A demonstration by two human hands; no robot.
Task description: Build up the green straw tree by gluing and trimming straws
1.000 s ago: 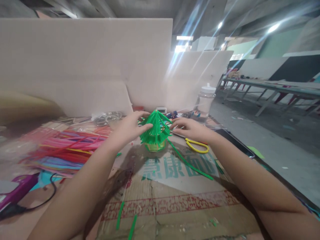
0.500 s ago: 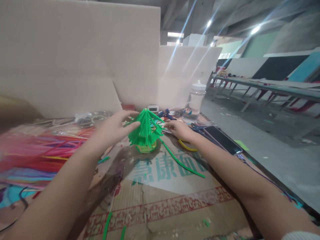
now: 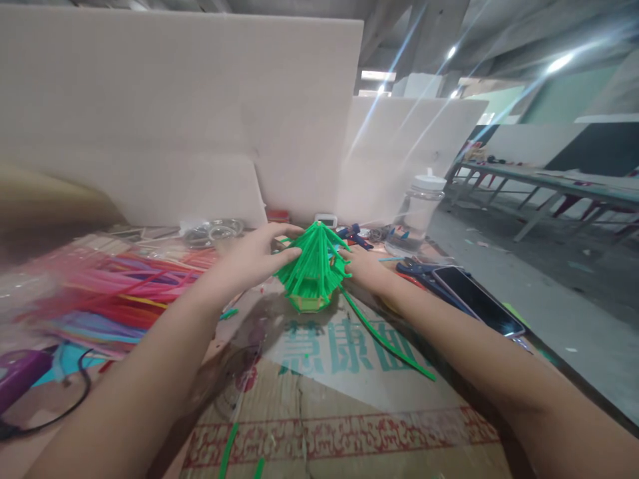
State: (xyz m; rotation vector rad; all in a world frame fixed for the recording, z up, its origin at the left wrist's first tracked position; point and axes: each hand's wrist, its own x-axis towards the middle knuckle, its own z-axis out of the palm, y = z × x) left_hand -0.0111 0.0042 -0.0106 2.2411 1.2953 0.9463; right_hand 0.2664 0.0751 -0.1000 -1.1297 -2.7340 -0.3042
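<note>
A green cone-shaped model (image 3: 315,266) made of many fuzzy strips stands upright on the cardboard, with a pale-edged green base under it. My left hand (image 3: 264,258) is at its left side, thumb and fingers apart around the edge of the cone. On the right side, my right hand (image 3: 362,266) reaches against the model; its fingertips are partly hidden behind the green strips, so its grip cannot be made out. A long green strip (image 3: 387,342) trails from the model's right side across the printed cardboard (image 3: 339,392).
Bundles of coloured strips (image 3: 144,279) lie at the left, near a purple tool (image 3: 22,379) with a black cord. At the right are a phone (image 3: 479,301), dark pliers (image 3: 414,267) and a clear bottle (image 3: 423,206). White boards (image 3: 174,113) stand behind.
The view has turned left, so the scene sits further right. My right hand has come in closer to the model and its fingers now pass behind the strips. My left hand stays beside the cone.
</note>
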